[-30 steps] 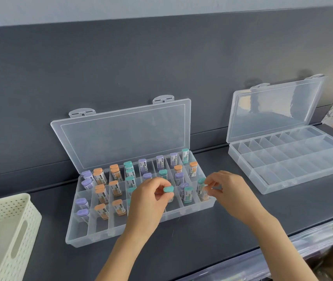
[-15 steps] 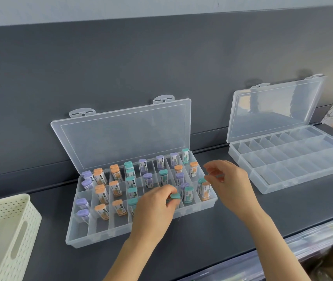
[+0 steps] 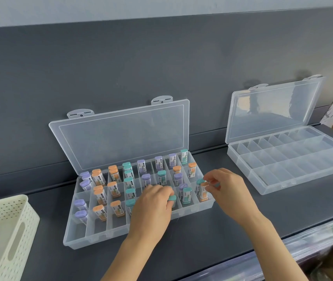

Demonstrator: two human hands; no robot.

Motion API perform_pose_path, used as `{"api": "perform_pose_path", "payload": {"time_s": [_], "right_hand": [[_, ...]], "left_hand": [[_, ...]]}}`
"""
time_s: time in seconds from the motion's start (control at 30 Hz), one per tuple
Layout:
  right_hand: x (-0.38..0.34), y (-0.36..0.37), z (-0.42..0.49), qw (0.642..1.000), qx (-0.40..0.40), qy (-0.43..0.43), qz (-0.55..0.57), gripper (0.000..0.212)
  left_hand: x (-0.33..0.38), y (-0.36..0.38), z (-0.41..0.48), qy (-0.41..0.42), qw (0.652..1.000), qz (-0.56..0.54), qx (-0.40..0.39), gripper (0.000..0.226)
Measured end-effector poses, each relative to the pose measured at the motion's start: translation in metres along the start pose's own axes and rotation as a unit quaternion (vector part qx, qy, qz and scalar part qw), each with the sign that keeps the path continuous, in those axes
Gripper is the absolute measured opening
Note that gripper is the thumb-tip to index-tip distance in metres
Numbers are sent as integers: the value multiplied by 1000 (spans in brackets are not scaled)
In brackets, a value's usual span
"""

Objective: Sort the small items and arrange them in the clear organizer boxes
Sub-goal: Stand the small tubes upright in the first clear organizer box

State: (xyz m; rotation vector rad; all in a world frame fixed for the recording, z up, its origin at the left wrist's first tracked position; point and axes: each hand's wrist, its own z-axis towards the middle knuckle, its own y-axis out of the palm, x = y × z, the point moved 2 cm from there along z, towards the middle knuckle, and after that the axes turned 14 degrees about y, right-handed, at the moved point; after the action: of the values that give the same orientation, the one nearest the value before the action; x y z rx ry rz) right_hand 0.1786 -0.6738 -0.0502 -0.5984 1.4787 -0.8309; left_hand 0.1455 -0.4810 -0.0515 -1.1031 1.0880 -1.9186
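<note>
Two clear plastic organizer boxes lie open on the dark tabletop (image 3: 242, 220), lids tilted back against the wall. The left organizer box (image 3: 84, 238) holds small upright capped containers (image 3: 129, 182) in its compartments: purple caps at the left end, orange beside them, teal in the middle, and the three colours mixed toward the right. One teal-capped container (image 3: 172, 198) sits in a near compartment, pinched by the left hand (image 3: 151, 205). The right organizer box (image 3: 263, 187), well apart, is divided into three rows.

The left hand (image 3: 153, 205) grips a teal-capped container (image 3: 172, 198) in the near row of the open organizer box (image 3: 92, 241). The right hand (image 3: 229, 189) has its fingertips (image 3: 209, 188) on capped containers (image 3: 203, 192) at the box's right end
</note>
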Motion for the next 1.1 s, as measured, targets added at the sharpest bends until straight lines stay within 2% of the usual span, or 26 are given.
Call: {"api": "perform_pose_path", "payload": {"time_s": [0.43,0.77,0.97,1.1], "right_hand": [[3,3,1,998,-36,-21,-55,12],[0,8,3,998,-41,-21,-50,12],[-4,4,2,998,-39,-17,-45,48],[-4,2,2,998,-50,-28,-15,56]], "left_hand": [[-2,-3,-1,-17,999,27,10,27],[-5,-7,-2,-20,999,24,17,42],[-9,-11,-3,-13,1000,11,19,44],[-18,-16,-4,-26,999,-14,28,44]]}}
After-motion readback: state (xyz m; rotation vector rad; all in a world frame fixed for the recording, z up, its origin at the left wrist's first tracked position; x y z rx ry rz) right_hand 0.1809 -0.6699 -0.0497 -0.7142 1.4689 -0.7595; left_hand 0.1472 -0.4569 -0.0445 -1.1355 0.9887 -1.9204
